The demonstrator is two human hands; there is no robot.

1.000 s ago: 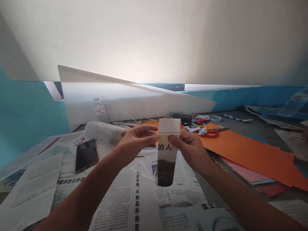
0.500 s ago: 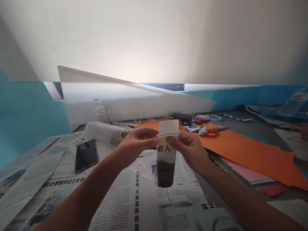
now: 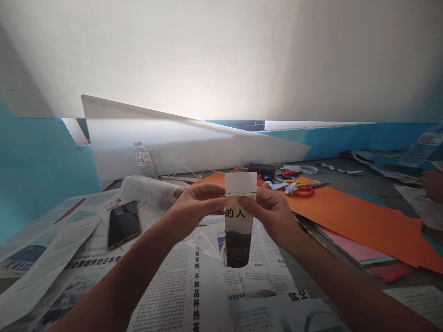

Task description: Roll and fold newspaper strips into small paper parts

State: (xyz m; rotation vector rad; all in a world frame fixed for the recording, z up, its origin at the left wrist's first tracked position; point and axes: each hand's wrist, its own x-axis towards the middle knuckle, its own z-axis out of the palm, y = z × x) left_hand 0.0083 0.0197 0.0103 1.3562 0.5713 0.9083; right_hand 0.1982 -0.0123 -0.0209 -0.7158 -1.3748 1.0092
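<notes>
A strip of printed newspaper (image 3: 238, 233) is held upright in front of me, wider at its top and narrowing toward a dark printed bottom. My right hand (image 3: 274, 213) pinches its right side, thumb on the near face and fingers behind. At the left edge, my left hand (image 3: 202, 202) has its thumb and fingers closed on the paper, the fingertips partly hidden by it. Below both hands lie newspaper sheets (image 3: 166, 286) and a clear set square (image 3: 205, 244).
A phone (image 3: 123, 223) lies on newspaper at left, with a water bottle (image 3: 144, 160) behind it. Scissors (image 3: 300, 190) and orange paper (image 3: 353, 212) are at right. A large white board (image 3: 194, 150) leans behind. Another person's hand (image 3: 432, 183) shows at the right edge.
The newspaper strip has turned slightly, its left edge shifting left along with my left hand. A loose newspaper sheet at far left has shifted. The other person's hand has come further into view.
</notes>
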